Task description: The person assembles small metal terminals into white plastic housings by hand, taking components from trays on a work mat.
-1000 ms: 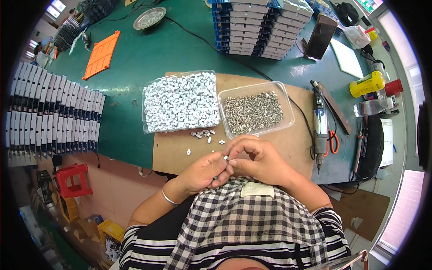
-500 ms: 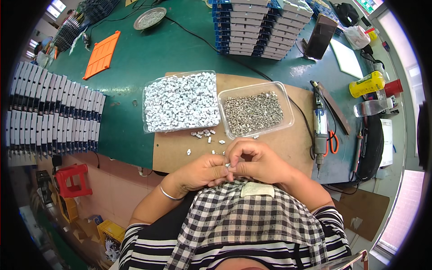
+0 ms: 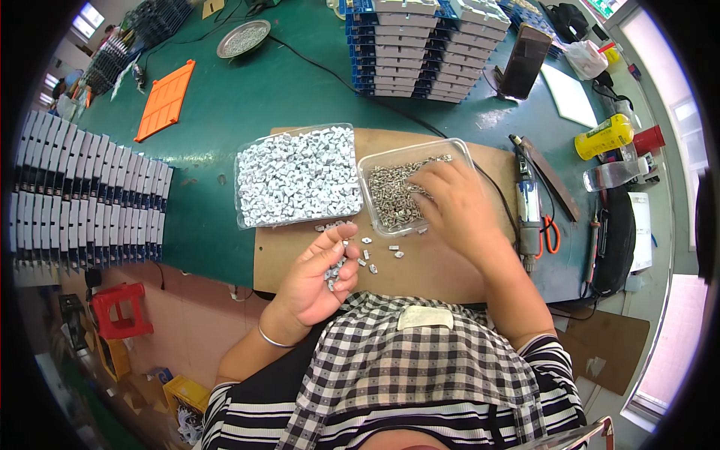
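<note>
My left hand [image 3: 319, 277] is cupped, palm up, around several small grey-white blocks [image 3: 334, 274], with one pinched between thumb and index finger. My right hand [image 3: 454, 199] reaches over a clear plastic tray [image 3: 367, 220] of small metal screws [image 3: 391, 191]. Its thumb and fingers are bent and apart at the screws, slightly blurred, with nothing visible between them. Left of that stands a clear tray [image 3: 238, 214] heaped with the same kind of grey-white blocks [image 3: 298, 176]. A few loose blocks [image 3: 373, 268] lie on the brown board [image 3: 289, 259] between my hands.
An electric screwdriver [image 3: 529, 214] and orange-handled scissors [image 3: 553, 236] lie at the right. Stacks of blue-and-white units [image 3: 90, 195] stand at the left and others [image 3: 394, 49] at the back. A phone [image 3: 525, 64] leans upright, and an orange panel [image 3: 165, 101] lies at far left.
My hands, together at the board's front edge before, have parted. The right moved forward and right to the screws; the left turned palm up, showing blocks. More loose blocks now show on the board.
</note>
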`<control>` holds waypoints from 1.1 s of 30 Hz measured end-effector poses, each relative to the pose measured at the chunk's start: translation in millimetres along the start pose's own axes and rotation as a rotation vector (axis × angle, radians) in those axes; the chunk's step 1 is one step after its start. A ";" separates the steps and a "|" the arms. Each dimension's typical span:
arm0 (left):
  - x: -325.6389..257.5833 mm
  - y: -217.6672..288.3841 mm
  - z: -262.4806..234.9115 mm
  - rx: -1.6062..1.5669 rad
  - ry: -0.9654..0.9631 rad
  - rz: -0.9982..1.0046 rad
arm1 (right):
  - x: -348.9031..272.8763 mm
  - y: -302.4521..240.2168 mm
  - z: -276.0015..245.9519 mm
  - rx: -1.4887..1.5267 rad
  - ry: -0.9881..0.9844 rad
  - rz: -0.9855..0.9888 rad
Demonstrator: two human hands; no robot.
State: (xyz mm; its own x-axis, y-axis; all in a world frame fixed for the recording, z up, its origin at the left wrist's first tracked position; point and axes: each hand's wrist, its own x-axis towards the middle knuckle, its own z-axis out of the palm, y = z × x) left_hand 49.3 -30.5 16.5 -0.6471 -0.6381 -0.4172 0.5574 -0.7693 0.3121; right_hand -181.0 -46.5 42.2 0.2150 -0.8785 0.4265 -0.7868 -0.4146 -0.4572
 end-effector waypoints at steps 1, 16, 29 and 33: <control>0.7 -2.1 -0.8 -0.025 -0.009 0.011 | 1.6 7.5 1.0 -0.139 -0.052 0.041; 12.7 -11.3 4.7 -0.126 -0.126 -0.009 | -1.8 33.4 17.4 0.066 -0.085 0.292; 14.6 -13.2 3.8 0.017 -0.109 -0.095 | -22.9 -30.8 10.7 1.269 -0.299 0.540; 15.5 -14.0 1.5 -0.017 -0.134 -0.087 | -22.7 -33.9 13.4 0.991 -0.315 0.359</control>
State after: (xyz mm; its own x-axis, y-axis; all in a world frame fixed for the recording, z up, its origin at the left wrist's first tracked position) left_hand 30.7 -29.7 6.9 -0.7561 -0.5686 -0.3240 0.5044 -0.8218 0.2649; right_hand -151.5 -15.7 37.6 0.3155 -0.9489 -0.0101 -0.0501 -0.0060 -0.9987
